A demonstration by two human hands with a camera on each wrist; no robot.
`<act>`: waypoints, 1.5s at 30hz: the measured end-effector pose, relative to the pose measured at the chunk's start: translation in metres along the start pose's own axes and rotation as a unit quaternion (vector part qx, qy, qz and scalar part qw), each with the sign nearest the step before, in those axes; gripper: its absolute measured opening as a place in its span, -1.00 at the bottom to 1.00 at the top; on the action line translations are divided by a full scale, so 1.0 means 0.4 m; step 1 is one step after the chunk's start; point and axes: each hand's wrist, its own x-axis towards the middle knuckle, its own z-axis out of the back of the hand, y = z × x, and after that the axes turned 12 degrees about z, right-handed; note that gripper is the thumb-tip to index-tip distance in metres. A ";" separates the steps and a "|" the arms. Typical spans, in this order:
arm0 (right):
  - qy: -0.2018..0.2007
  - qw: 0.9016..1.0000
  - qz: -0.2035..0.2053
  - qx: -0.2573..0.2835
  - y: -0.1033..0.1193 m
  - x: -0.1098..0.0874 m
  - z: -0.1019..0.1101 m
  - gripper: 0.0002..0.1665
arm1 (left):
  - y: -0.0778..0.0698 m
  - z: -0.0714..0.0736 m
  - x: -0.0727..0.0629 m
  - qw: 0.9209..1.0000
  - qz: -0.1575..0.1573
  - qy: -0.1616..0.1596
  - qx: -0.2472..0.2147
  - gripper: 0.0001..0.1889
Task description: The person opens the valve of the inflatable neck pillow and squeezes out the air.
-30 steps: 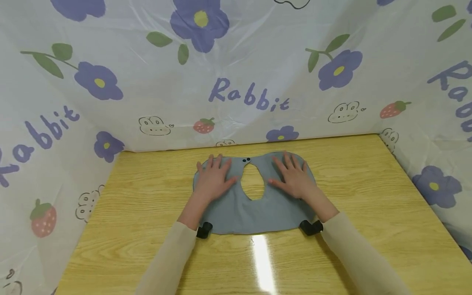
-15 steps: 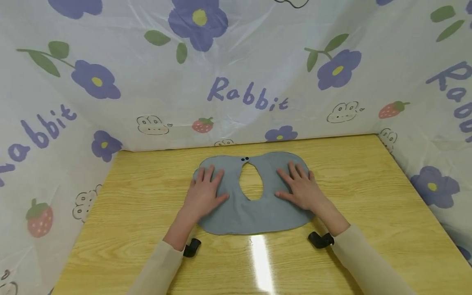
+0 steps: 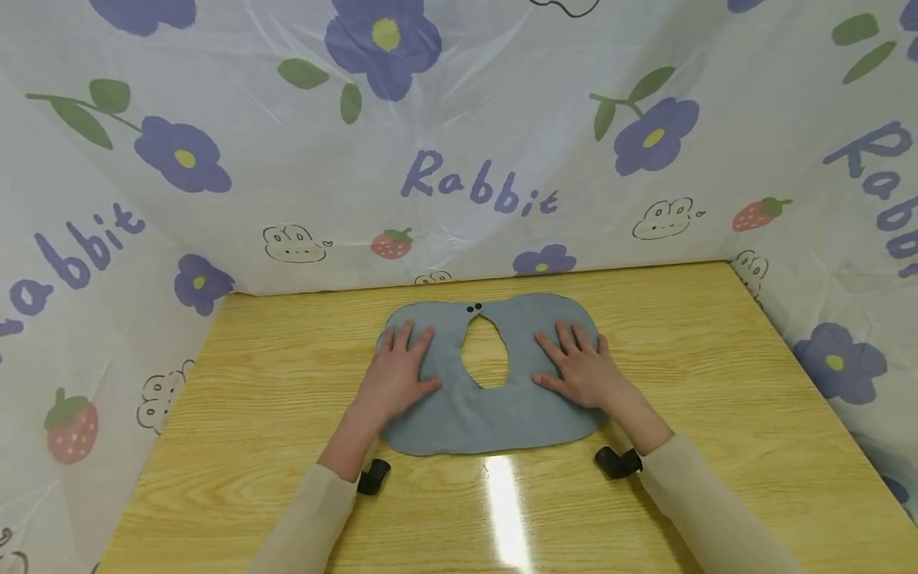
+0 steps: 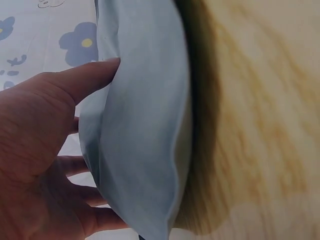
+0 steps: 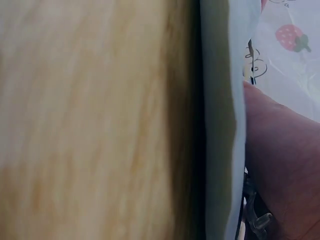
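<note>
A grey-blue bib (image 3: 495, 418) lies spread flat on the wooden table, its oval neck hole in the middle and two dark snaps (image 3: 474, 308) together at the far edge. My left hand (image 3: 394, 379) rests on the bib's left side, fingers spread and straight. On the opposite side my right hand (image 3: 584, 373) lies likewise, fingers fanned out over the cloth. In the left wrist view the thumb (image 4: 90, 80) touches the fabric, whose near edge stands slightly off the table. The right wrist view has the right hand (image 5: 285, 160) partly hidden behind the bib's edge (image 5: 220, 125).
The wood-grain table (image 3: 272, 383) stretches around the bib, with a bright light reflection in front. A white sheet (image 3: 473, 119) printed with purple flowers, strawberries and "Rabbit" encloses the back and both sides. Black wrist cameras (image 3: 374, 477) sit by each wrist.
Both hands have slid outward and toward the body across the bib, uncovering its far corners. Over the last half second they have hardly moved.
</note>
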 end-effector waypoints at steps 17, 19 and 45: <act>-0.037 0.998 0.028 0.036 0.035 -0.046 0.037 -0.04 | -0.030 0.032 -0.097 0.998 -0.045 -0.053 -0.003 -0.13; -0.036 0.998 0.034 0.032 0.048 -0.061 0.039 -0.05 | -0.034 0.029 -0.133 0.997 -0.049 -0.054 0.007 -0.17; -0.002 0.999 0.039 0.013 0.088 -0.107 -0.008 -0.08 | -0.004 -0.029 -0.218 0.998 -0.046 0.006 0.037 -0.27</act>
